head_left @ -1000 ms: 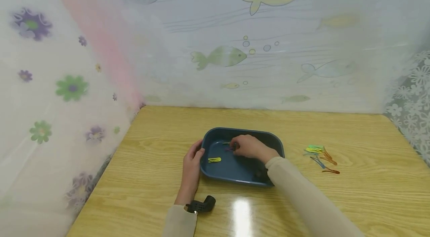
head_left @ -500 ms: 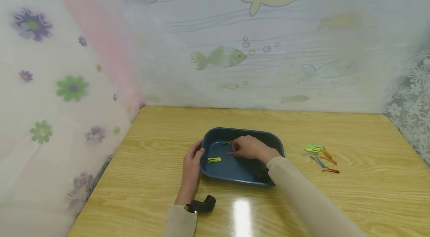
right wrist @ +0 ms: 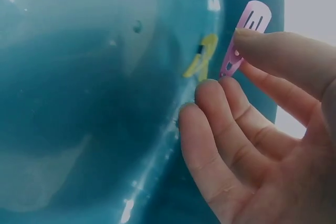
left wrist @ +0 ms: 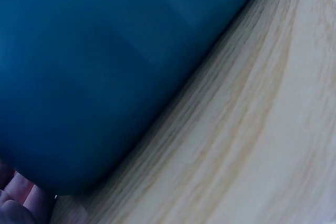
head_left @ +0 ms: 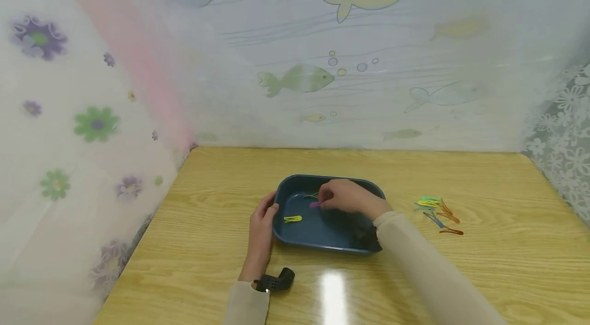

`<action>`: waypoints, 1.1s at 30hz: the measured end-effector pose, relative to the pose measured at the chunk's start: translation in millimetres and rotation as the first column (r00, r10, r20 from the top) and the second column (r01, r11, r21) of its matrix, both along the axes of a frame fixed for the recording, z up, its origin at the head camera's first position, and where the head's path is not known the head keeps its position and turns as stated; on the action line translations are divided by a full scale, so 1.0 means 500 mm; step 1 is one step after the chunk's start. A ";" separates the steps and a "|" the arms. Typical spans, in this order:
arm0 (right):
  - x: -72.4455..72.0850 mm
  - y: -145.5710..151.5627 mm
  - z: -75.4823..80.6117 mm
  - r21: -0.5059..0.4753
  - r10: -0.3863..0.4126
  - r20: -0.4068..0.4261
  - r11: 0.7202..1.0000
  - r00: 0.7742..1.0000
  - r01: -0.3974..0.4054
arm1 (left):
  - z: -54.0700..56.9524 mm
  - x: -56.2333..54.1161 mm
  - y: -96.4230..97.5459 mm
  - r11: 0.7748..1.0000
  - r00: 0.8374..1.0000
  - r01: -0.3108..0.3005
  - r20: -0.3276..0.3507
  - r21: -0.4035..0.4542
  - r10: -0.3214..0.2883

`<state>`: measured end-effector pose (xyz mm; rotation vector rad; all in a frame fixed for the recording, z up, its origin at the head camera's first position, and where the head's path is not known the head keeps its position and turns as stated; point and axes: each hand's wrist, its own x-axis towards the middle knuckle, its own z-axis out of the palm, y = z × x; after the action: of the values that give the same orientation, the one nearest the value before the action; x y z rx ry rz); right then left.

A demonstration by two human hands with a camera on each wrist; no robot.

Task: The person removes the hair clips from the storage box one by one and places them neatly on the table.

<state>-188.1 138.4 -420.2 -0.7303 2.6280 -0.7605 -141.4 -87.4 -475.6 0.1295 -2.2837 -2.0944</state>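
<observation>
A dark blue plastic basin [head_left: 322,249] stands on the wooden table. My left hand [head_left: 261,233] holds its left side, with the thumb by the rim; in the left wrist view only some fingers [left wrist: 23,195] show at the basin's corner. Inside the basin, my right hand [head_left: 345,197] pinches a pink snap hair clip [right wrist: 249,30] between thumb and forefinger, the other fingers loosely bent. A yellow hair clip [head_left: 293,219] lies on the basin floor at the left. Another yellowish clip [head_left: 311,195] lies near the far wall, partly behind the right hand.
Right of the basin, a loose pile of hair clips [head_left: 430,203] in green, yellow, blue and orange lies on the table [head_left: 207,187]. A reddish-brown clip [head_left: 451,231] is at its near edge. Patterned sheets [head_left: 295,48] stand behind and at the sides.
My right hand has risen slightly with the pink clip, which shows a little higher than half a second ago. The left hand keeps its place on the basin. The head view has shifted slightly.
</observation>
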 end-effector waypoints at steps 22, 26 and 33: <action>0.008 0.035 0.034 -0.061 -0.034 0.001 0.998 0.999 0.034 | -0.004 -0.005 -0.002 1.000 1.000 -0.003 0.002 -0.004 0.003; 0.017 0.049 0.043 -0.112 -0.057 -0.010 0.992 0.998 0.056 | -0.010 -0.005 0.000 1.000 1.000 0.000 -0.005 -0.024 0.000; 0.043 0.079 0.059 -0.195 -0.122 0.009 0.973 0.992 0.122 | -0.013 -0.003 0.000 1.000 1.000 -0.002 -0.023 -0.018 0.002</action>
<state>-166.4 177.8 -390.8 -0.6236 2.6460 -1.0653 -143.1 -87.3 -481.9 0.1062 -2.2881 -2.0622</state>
